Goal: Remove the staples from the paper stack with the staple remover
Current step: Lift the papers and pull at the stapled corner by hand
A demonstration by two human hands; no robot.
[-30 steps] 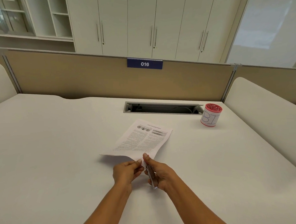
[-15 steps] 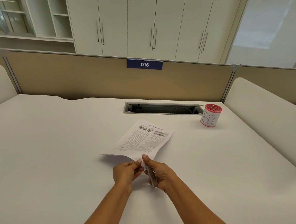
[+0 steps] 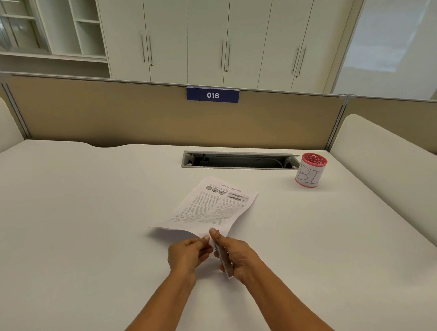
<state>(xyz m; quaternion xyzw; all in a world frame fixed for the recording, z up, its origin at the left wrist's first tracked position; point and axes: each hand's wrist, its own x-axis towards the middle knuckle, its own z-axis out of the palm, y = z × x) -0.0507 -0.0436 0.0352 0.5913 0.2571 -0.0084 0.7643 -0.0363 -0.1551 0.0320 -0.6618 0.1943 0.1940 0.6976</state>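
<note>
A printed paper stack (image 3: 209, 206) lies on the white desk, its far end flat and its near corner lifted. My left hand (image 3: 185, 255) pinches that near corner from the left. My right hand (image 3: 236, 256) grips a slim metal staple remover (image 3: 223, 260), held edge-on, with its tip at the same corner beside the left fingertips. The staple itself is hidden behind my fingers.
A red-rimmed cup (image 3: 310, 170) marked with blue letters stands at the back right. A cable slot (image 3: 237, 160) is cut into the desk (image 3: 76, 223) behind the paper. A tan partition (image 3: 134, 119) closes the far edge, and padded dividers flank both sides.
The paper's far end has shifted slightly to the right. Both hands stay at the near corner with almost no movement.
</note>
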